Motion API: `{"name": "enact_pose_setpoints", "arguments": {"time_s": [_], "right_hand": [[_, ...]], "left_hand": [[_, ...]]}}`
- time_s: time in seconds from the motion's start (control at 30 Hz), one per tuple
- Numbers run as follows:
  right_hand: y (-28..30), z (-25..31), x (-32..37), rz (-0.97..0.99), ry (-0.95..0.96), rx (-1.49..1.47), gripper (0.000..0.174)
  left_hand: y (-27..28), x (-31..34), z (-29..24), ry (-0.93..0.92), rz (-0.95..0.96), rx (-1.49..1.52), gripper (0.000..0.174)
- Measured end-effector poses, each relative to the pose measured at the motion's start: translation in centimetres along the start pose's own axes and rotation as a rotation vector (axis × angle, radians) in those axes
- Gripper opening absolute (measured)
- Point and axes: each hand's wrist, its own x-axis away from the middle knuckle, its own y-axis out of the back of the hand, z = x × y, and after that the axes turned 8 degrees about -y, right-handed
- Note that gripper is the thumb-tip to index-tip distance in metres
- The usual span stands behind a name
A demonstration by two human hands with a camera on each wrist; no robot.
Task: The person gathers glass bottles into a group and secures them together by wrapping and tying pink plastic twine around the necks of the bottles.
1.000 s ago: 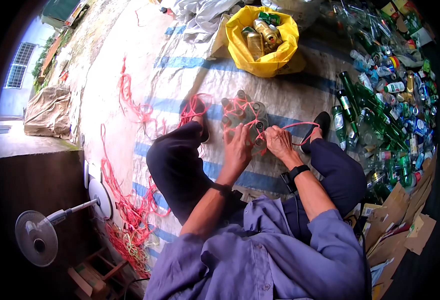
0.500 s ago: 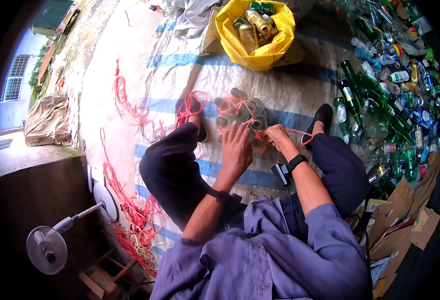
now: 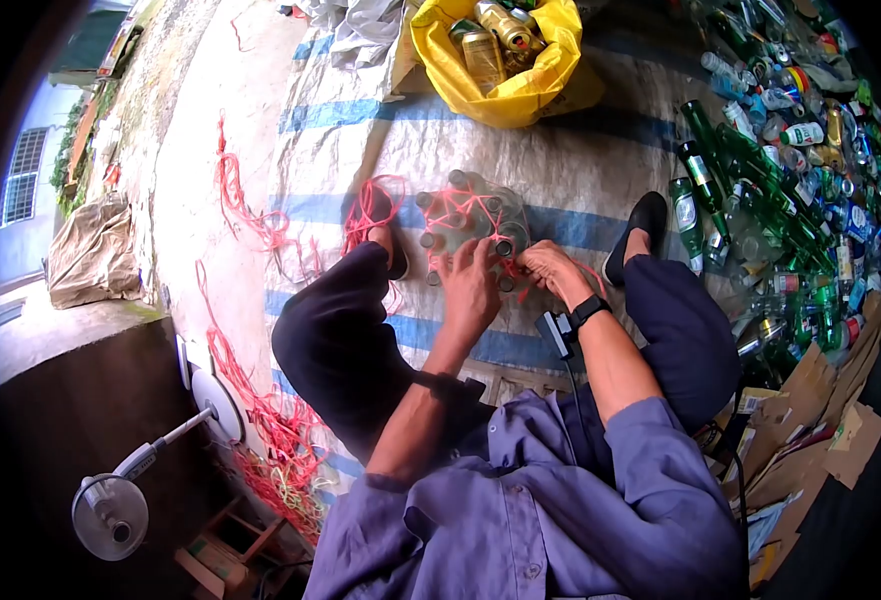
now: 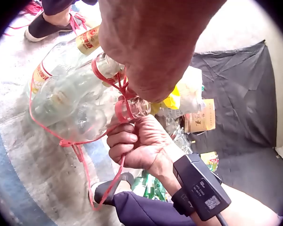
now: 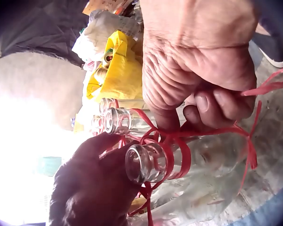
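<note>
A cluster of clear glass bottles [image 3: 460,215] stands upright, bound at the necks and round the bodies with red plastic twine [image 5: 179,157]. My left hand [image 3: 472,290] holds the cluster at the near side, around a bottle neck [image 5: 146,162]; its fingertips are partly hidden behind the necks. My right hand [image 3: 554,272] is at the cluster's right side, its fingers curled round the twine close to a neck. A loose tail of twine [image 4: 87,179] hangs from that hand in a loop. Yellowish labels [image 4: 88,41] show on some bottles.
Ahead stands a yellow bag [image 3: 505,95] of cans. A heap of bottles and cans [image 3: 790,190] lies to the right, above flattened cardboard [image 3: 795,430]. Tangled red twine [image 3: 270,410] lies left, near a fan [image 3: 110,515]. Each shoe [image 3: 643,225] flanks the bottles.
The right hand has drawn in close to the bottle necks with the twine. The left hand has stayed at the cluster, its fingers spreading, then bending over the necks. The head view has shifted slightly.
</note>
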Motion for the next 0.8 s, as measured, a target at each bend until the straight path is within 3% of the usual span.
{"name": "enact_pose_setpoints", "arguments": {"time_s": [0.13, 0.23, 0.33, 0.8], "right_hand": [[-0.3, 0.6, 0.5, -0.073, 0.033, 0.162, 0.025], [-0.8, 3.2, 5.2, -0.069, -0.021, 0.198, 0.028], [-0.9, 2.6, 4.5, -0.04, 0.016, 0.199, 0.032], [-1.6, 1.5, 2.5, -0.036, 0.069, 0.066, 0.02]], "left_hand": [[-0.5, 0.1, 0.3, 0.014, 0.027, 0.016, 0.065], [-0.3, -0.2, 0.1, 0.051, 0.038, 0.053, 0.067], [-0.2, -0.5, 0.1, 0.061, 0.034, 0.064, 0.069], [0.7, -1.2, 0.0, 0.02, 0.078, 0.035, 0.064]]}}
